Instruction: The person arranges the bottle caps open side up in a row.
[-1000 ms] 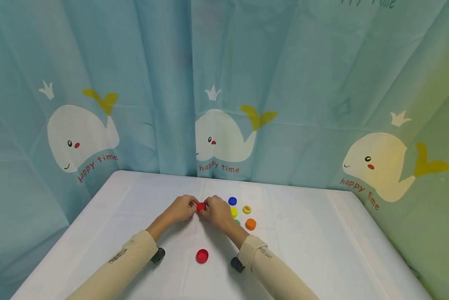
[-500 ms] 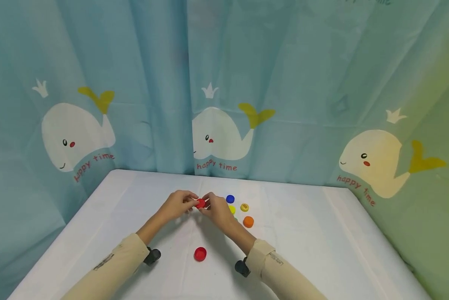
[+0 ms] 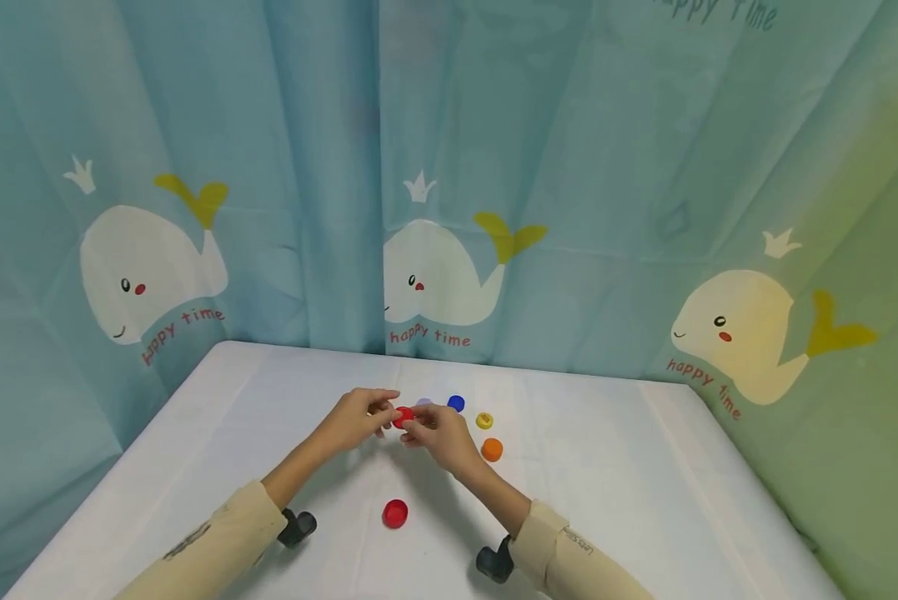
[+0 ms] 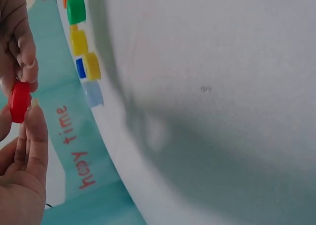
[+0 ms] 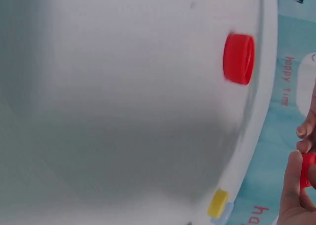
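Observation:
Above the table, both hands hold a small red bottle cap [image 3: 403, 417] between them. My left hand [image 3: 354, 418] pinches it from the left with thumb and fingertips. From the other side, the fingertips of my right hand [image 3: 444, 435] grip the same cap. In the left wrist view the held cap [image 4: 19, 102] is seen edge-on, with fingers of both hands on it. It shows only partly in the right wrist view, at the right edge. A second, larger red cap [image 3: 395, 514] lies hollow side up on the table, nearer the body; the right wrist view shows its ribbed side [image 5: 239, 58].
Beyond the right hand lie a blue cap [image 3: 456, 403], a gold-yellow cap [image 3: 484, 421], an orange cap [image 3: 492, 450] and a pale blue cap [image 3: 423, 402]. A green cap [image 4: 76, 10] and a yellow cap [image 4: 78, 42] show in the left wrist view. A whale-print curtain [image 3: 606, 208] hangs behind the white table [image 3: 606, 500].
The held red cap has been turned between the fingers. My right hand has shifted slightly right and nearer, uncovering the pale blue cap and hiding the yellow and green ones in the head view.

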`<act>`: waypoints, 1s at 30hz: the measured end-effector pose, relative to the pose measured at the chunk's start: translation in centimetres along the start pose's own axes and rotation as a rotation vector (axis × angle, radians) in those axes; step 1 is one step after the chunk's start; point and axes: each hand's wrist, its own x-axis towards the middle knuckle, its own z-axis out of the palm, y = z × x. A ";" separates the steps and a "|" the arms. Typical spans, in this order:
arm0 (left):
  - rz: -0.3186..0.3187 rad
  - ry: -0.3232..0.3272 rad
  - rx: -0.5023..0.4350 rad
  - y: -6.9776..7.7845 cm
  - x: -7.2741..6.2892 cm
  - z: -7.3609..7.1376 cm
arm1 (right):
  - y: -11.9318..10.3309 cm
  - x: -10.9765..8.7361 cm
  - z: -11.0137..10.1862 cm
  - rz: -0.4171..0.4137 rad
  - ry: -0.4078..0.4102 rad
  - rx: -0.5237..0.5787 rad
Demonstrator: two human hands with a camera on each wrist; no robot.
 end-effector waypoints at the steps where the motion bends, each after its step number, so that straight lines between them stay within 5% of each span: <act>1: 0.003 -0.006 0.000 0.1 -0.2 0.0 | 0.0 -0.2 0.0 0.019 -0.003 0.035; 8: 0.067 -0.033 -0.009 1.2 -1.1 0.6 | 0.0 -1.7 -0.9 0.144 -0.040 0.253; 15: 0.128 -0.037 -0.011 2.4 -1.7 1.4 | -0.2 -3.1 -2.2 0.182 -0.099 0.421; 25: 0.200 -0.103 -0.054 2.9 -2.0 2.0 | 0.5 -4.3 -4.0 0.111 -0.147 0.427; 30: 0.206 -0.142 -0.017 2.9 -2.0 2.3 | 1.1 -5.1 -4.6 0.064 -0.150 0.322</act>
